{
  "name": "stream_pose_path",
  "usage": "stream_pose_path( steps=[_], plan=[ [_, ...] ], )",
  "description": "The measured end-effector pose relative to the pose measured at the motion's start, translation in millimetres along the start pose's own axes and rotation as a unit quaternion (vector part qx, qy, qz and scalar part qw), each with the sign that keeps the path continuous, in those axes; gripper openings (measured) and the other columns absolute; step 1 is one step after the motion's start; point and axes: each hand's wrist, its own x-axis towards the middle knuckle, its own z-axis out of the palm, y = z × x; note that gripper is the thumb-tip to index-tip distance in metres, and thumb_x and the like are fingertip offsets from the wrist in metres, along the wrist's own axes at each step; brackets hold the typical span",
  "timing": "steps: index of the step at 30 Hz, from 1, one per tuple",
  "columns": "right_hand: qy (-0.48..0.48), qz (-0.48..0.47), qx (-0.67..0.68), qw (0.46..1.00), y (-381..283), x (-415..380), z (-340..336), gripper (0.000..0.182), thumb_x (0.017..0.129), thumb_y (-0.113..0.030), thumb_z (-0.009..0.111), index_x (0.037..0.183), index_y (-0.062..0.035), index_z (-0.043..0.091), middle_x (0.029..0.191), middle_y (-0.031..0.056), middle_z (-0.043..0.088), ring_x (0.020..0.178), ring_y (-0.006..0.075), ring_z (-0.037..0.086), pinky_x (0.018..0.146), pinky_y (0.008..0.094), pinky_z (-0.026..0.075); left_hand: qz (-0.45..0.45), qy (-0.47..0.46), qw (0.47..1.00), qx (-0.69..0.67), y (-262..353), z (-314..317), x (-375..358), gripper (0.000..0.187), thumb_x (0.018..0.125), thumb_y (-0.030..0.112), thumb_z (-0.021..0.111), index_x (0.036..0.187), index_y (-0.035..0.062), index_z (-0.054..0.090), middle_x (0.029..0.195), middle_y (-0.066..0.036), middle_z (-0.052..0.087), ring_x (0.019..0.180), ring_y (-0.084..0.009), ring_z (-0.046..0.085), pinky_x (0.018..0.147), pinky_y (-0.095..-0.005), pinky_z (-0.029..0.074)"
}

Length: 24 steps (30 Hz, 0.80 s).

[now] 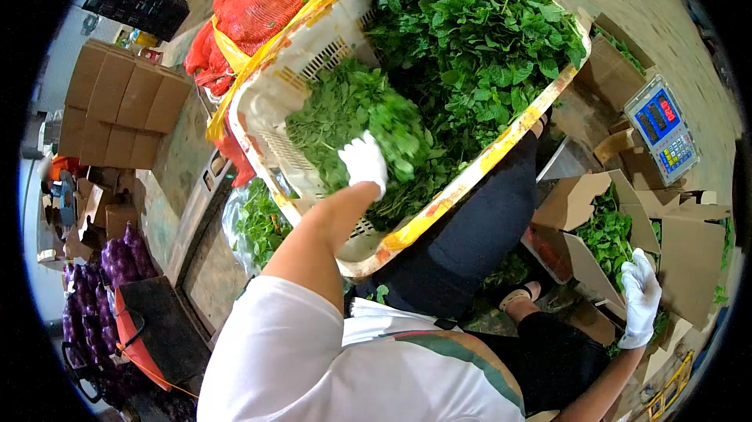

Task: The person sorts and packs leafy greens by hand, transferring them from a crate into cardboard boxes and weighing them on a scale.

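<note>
My left hand (pixel 364 164), in a white glove, reaches into a large white plastic crate (pixel 479 185). Its fingers are closed on a bunch of leafy greens (pixel 395 128), blurred by motion. More flattened greens (pixel 333 101) lie in that part of the crate, and a tall heap of mint-like greens (pixel 478 38) fills the other side. My right hand (pixel 641 297), gloved too, hangs beside an open cardboard box (pixel 583 254) of greens. Its fingers are loosely extended, with nothing visible in them.
A digital scale (pixel 664 128) with a lit display stands at the right. Red mesh sacks (pixel 254 11) lie behind the crate. Stacked cartons (pixel 117 101) and purple mesh bags (pixel 121 261) are at the left. A clear bag of greens (pixel 254 222) sits below the crate.
</note>
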Motion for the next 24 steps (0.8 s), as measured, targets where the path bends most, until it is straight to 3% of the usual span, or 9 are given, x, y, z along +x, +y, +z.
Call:
stream_pose_path(
  steps=[3,8,11,14,16,17,20,22,24],
  plan=[
    [-0.004,0.003,0.004,1.000,2,0,0,0.042,0.078,0.003,0.052,0.119,0.0047,0.044,0.102,0.0066,0.057,0.087,0.0099,0.053,0.079,0.0209,0.041,0.001,-0.133,0.990,-0.053,17,-48,-32,0.095,0.060,0.030,0.066,0.132,-0.0017,0.012,0.127,-0.026,0.026,0.121,-0.0414,0.022,0.100,-0.0496,0.016],
    [-0.021,0.008,-0.001,1.000,6,6,2,0.041,0.078,0.002,0.053,0.119,0.0045,0.045,0.099,0.0062,0.057,0.086,0.0097,0.053,0.078,0.0204,0.041,0.019,-0.190,0.977,-0.100,8,-53,-28,0.108,0.056,0.040,0.070,0.133,-0.0021,0.007,0.135,-0.028,0.014,0.126,-0.0449,0.011,0.102,-0.0505,0.008],
    [-0.046,0.022,-0.030,0.998,18,6,-11,0.041,0.080,-0.001,0.053,0.120,0.0037,0.044,0.103,0.0048,0.055,0.085,0.0078,0.052,0.076,0.0198,0.042,0.081,-0.071,0.993,-0.037,6,-32,-19,0.087,0.057,0.028,0.075,0.124,-0.0010,0.028,0.109,-0.023,0.041,0.106,-0.0367,0.039,0.090,-0.0461,0.032],
    [-0.022,-0.017,-0.052,0.998,-2,0,-3,0.041,0.080,-0.001,0.053,0.120,0.0030,0.044,0.102,0.0054,0.056,0.084,0.0084,0.053,0.076,0.0206,0.042,0.072,-0.102,0.991,-0.054,5,-23,-1,0.060,0.065,0.013,0.069,0.115,0.0001,0.039,0.103,-0.024,0.049,0.099,-0.0353,0.049,0.084,-0.0419,0.040],
    [-0.008,-0.023,-0.037,0.999,-8,-2,3,0.041,0.079,0.000,0.053,0.119,0.0021,0.045,0.102,0.0062,0.057,0.084,0.0089,0.054,0.077,0.0209,0.042,0.140,-0.249,0.949,-0.134,-32,-68,39,0.051,0.067,0.012,0.067,0.111,-0.0006,0.043,0.097,-0.022,0.056,0.091,-0.0311,0.056,0.077,-0.0388,0.046],
    [-0.021,-0.007,-0.049,0.999,-9,-3,0,0.041,0.079,0.000,0.053,0.119,0.0019,0.046,0.101,0.0064,0.057,0.085,0.0090,0.054,0.077,0.0210,0.042,0.150,-0.231,0.956,-0.102,-33,-63,43,0.047,0.069,0.013,0.066,0.109,-0.0017,0.046,0.092,-0.019,0.060,0.084,-0.0286,0.060,0.072,-0.0371,0.048],
    [-0.036,-0.011,-0.066,0.997,-14,-6,-3,0.040,0.078,0.000,0.054,0.118,0.0016,0.047,0.100,0.0064,0.058,0.084,0.0087,0.054,0.077,0.0211,0.042,0.163,-0.179,0.962,-0.126,-64,-74,59,0.070,0.061,0.032,0.075,0.113,-0.0022,0.044,0.094,-0.020,0.059,0.086,-0.0300,0.058,0.076,-0.0355,0.047],
    [0.000,-0.032,-0.027,0.999,-15,-9,4,0.040,0.076,0.000,0.053,0.115,0.0029,0.049,0.089,0.0058,0.060,0.078,0.0089,0.053,0.072,0.0207,0.043,0.208,-0.158,0.878,-0.402,-120,1,106,0.061,0.057,0.028,0.076,0.104,-0.0025,0.053,0.090,-0.014,0.061,0.080,-0.0243,0.058,0.074,-0.0313,0.046],
    [-0.001,-0.042,-0.024,0.999,-12,-8,6,0.039,0.076,-0.001,0.056,0.115,0.0025,0.050,0.088,0.0051,0.060,0.078,0.0085,0.054,0.072,0.0205,0.043,0.205,-0.199,0.819,-0.497,-122,-46,87,0.046,0.059,0.016,0.072,0.099,-0.0021,0.057,0.089,-0.010,0.062,0.077,-0.0196,0.058,0.072,-0.0297,0.046]
  ],
)
